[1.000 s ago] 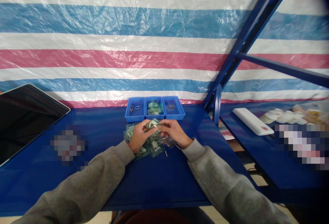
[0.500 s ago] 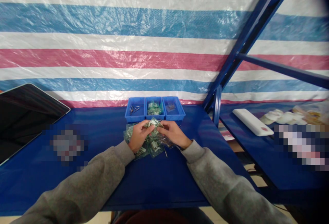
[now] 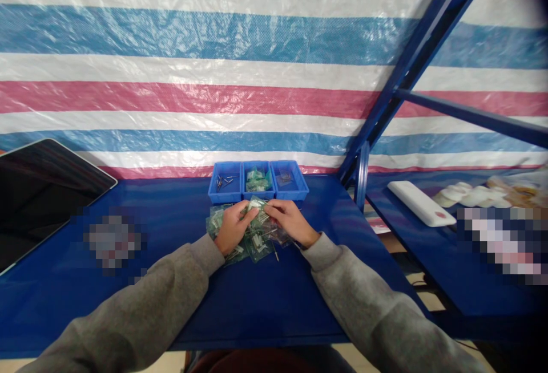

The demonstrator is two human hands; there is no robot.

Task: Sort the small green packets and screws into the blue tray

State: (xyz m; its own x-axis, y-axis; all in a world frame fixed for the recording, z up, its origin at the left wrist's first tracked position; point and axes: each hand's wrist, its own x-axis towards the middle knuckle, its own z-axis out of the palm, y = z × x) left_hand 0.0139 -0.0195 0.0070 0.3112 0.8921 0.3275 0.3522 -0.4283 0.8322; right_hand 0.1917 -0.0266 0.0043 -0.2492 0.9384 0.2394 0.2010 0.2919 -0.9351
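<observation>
Between my two hands is a small green-tinted plastic bag (image 3: 258, 209) with pale parts inside. My left hand (image 3: 232, 227) pinches its left side, thumb on top. My right hand (image 3: 292, 222) grips the right edge with thumb and fingers closed. Beneath both hands spreads a pile of similar green bags (image 3: 258, 246), partly covered by the hands. A thin metal pin-like piece (image 3: 276, 256) pokes out at the pile's front. Some clear bags (image 3: 279, 235) lie under my right hand.
Behind the pile stand three joined blue bins: the left bin (image 3: 225, 197) holds metal pins, the middle bin (image 3: 258, 195) green bags, the right bin (image 3: 292, 195) clear bags. A dark-screened tablet (image 3: 38, 190) lies left. A blue frame post (image 3: 362, 176) and a white box (image 3: 422, 203) are right.
My right fingers have shifted slightly on the bag's edge, and the bag shows a little more between the hands. The pile and bins stay where they were.
</observation>
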